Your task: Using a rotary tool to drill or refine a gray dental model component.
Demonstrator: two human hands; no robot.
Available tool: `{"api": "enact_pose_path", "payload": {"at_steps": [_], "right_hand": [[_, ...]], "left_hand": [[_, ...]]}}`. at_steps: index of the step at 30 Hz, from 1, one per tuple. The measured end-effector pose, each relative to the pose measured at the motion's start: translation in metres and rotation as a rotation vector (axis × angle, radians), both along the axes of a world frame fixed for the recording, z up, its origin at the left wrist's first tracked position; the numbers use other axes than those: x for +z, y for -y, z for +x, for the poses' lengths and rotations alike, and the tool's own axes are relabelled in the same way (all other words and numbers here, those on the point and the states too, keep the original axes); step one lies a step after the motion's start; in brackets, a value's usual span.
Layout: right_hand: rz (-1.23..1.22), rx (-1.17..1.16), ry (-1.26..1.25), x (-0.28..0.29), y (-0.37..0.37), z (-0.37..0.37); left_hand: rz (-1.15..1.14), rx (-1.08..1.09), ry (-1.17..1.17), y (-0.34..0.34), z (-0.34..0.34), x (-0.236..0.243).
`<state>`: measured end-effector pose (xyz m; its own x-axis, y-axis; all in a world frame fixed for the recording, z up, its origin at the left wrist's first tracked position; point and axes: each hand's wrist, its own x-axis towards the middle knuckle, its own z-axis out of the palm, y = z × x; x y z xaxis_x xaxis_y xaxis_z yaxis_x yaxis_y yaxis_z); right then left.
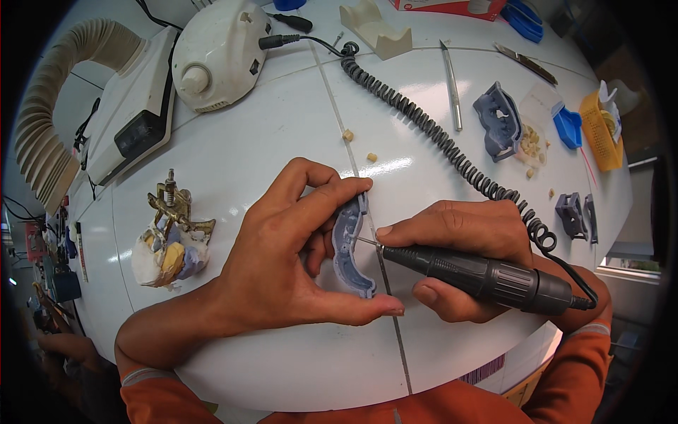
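Observation:
My left hand [289,244] grips a curved grey-blue dental mould piece [347,247] by its two ends, between thumb and fingers. Wrapped in my right hand [459,244] is a black handheld rotary grinder [480,275], pointing left. Its thin metal bit reaches the inner side of the mould piece; whether it touches cannot be made out. A coiled black cord [438,134] runs from the grinder's side of the table up to a white control unit [219,56]. To the left of my left hand stands a brass articulator [173,226] with white, yellow and bluish casts.
A dust extractor with a ribbed hose [63,78] stands at the far left. Small tooth-coloured pieces [371,157] lie beyond my hands. On the right are another grey mould [498,121], a scalpel [452,88], a blue scoop [567,127] and a yellow basket [600,131].

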<state>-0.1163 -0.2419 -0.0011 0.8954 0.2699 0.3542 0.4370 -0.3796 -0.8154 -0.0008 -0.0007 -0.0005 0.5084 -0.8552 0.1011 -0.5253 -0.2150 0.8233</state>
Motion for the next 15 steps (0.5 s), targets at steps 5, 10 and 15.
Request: {"api": "enact_pose_path", "payload": {"at_steps": [5, 10, 15], "right_hand": [[-0.001, -0.001, 0.003, -0.0008, -0.0005, -0.0002], [0.006, -0.011, 0.002, -0.0009, 0.0005, 0.0005], [-0.002, -0.030, 0.014, -0.0019, 0.0016, 0.0014]], "left_hand": [[0.008, -0.003, 0.001, -0.0004, 0.0002, 0.0006], [0.003, 0.000, -0.002, -0.0002, 0.0002, 0.0004], [0.007, -0.002, -0.015, 0.0003, 0.0004, 0.0010]]}}
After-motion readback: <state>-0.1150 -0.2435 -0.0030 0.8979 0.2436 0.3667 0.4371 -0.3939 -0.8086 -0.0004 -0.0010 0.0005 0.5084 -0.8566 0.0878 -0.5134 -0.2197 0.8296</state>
